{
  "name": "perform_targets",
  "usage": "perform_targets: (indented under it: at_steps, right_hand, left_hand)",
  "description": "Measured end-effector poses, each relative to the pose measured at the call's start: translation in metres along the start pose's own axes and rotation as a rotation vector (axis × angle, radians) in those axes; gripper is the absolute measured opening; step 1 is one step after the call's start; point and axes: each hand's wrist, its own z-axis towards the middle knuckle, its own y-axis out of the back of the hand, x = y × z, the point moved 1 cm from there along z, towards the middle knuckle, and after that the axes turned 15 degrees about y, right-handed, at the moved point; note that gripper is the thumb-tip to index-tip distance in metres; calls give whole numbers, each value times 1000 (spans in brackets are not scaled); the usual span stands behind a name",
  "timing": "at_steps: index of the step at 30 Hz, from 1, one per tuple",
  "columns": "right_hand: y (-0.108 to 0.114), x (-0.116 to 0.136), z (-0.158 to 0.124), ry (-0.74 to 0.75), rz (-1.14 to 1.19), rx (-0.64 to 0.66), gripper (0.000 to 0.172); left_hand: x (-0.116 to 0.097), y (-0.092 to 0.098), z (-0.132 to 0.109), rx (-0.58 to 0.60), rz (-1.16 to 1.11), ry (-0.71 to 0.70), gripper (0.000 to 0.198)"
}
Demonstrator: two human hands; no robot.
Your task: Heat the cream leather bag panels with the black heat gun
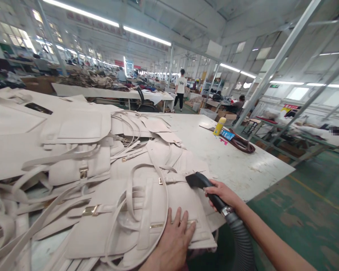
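Observation:
My right hand (220, 194) is wrapped round a black vacuum nozzle (199, 180), whose flat tip is at the strap of a cream leather bag piece (175, 197). A ribbed grey hose (238, 233) runs down from the nozzle past the table edge. Fingers spread, my left hand (175, 237) lies flat on the same bag piece, by a gold zip (158, 226). A long thin strap (130, 188) loops over the piece, and a gold buckle (90, 210) sits to its left.
Piled cream bag pieces (81, 124) cover the left of the white table (243, 177). A yellow bottle (219, 126) and a coiled brown strap (244, 145) lie toward its far right. A person (180, 88) stands in the aisle beyond. Another worktable (313, 137) is at right.

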Motion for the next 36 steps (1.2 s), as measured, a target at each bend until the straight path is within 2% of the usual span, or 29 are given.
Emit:
perform_targets:
  at_steps: [5, 9, 11, 14, 17, 19, 21, 25, 27, 29, 32, 36]
  right_hand:
    - [8, 23, -15, 110, -22, -155, 52]
    - [-2, 17, -34, 14, 14, -36, 56]
    - [-11, 6, -32, -21, 30, -3, 57]
    - [-23, -6, -18, 8, 5, -36, 56]
    - [-35, -4, -7, 59, -59, -104, 62]
    - [-43, 5, -8, 85, -85, -116, 65]
    - [-50, 16, -17, 94, -107, -94, 66]
    - [-63, 36, -40, 62, -107, -25, 71]
    - [-71, 43, -48, 39, -86, 23, 74]
    - [-81, 48, -51, 32, -59, 102, 73]
    - [-101, 50, -45, 26, -26, 251, 70]
    - [-130, 51, -21, 25, -48, 419, 63]
  left_hand:
    - [-2, 15, -4, 86, -4, -13, 55]
    - [0, 22, -6, 134, -11, -18, 58]
    - [0, 22, -7, 144, -26, -19, 60]
    - [-1, 18, -15, 135, -42, -44, 58]
    - [-5, 9, -30, 95, -38, -133, 44]
    - [-2, 7, -39, 45, -22, -143, 43]
    - [9, 13, -45, -18, -5, -42, 48]
    - [54, 49, -47, -164, 94, 391, 70]
    - [79, 68, -47, -222, 172, 600, 64]
    - [101, 78, -50, -237, 201, 748, 56]
    - [117, 77, -56, -289, 134, 804, 45]
    - [118, 64, -63, -508, -14, 717, 29]
